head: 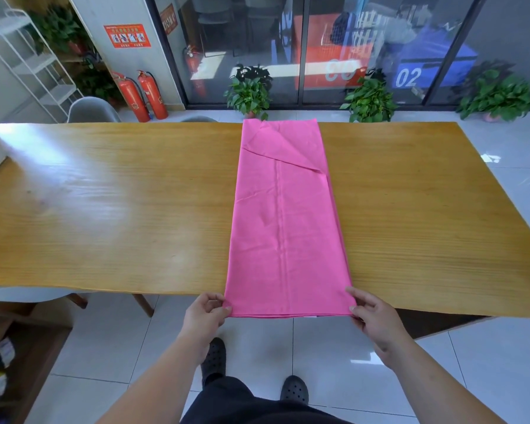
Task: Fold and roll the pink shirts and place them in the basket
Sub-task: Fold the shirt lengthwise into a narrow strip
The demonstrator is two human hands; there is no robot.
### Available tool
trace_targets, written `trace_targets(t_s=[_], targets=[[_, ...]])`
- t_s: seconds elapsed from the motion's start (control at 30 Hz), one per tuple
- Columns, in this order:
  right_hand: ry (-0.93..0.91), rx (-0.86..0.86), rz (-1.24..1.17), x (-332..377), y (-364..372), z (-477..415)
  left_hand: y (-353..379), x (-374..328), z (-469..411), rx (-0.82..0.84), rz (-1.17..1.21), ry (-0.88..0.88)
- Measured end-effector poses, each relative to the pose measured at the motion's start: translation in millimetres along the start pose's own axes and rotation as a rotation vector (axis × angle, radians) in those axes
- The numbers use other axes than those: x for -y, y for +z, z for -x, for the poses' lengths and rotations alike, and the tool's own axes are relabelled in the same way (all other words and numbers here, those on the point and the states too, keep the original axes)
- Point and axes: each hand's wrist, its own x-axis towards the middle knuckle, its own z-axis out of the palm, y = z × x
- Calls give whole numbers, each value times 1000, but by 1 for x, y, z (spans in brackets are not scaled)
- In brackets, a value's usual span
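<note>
Both of my hands sit at the near hem of the pink shirt (285,224), the left hand (207,313) pinching its left corner and the right hand (375,319) pinching its right corner, each equally close to it. From them the shirt lies folded into a long strip whose long axis runs straight away from me across the wooden table (104,209), its near hem just past the near edge. I judge a roll would travel forward along that axis.
</note>
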Motion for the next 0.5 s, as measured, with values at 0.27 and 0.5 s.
trace_targets(t_s=[0.27, 0.5], targets=[[30, 22, 253, 19, 0, -4, -2, -31, -5, 114, -136, -52], [-197, -43, -9, 123, 23, 5, 9, -132, -12, 213, 279, 144]])
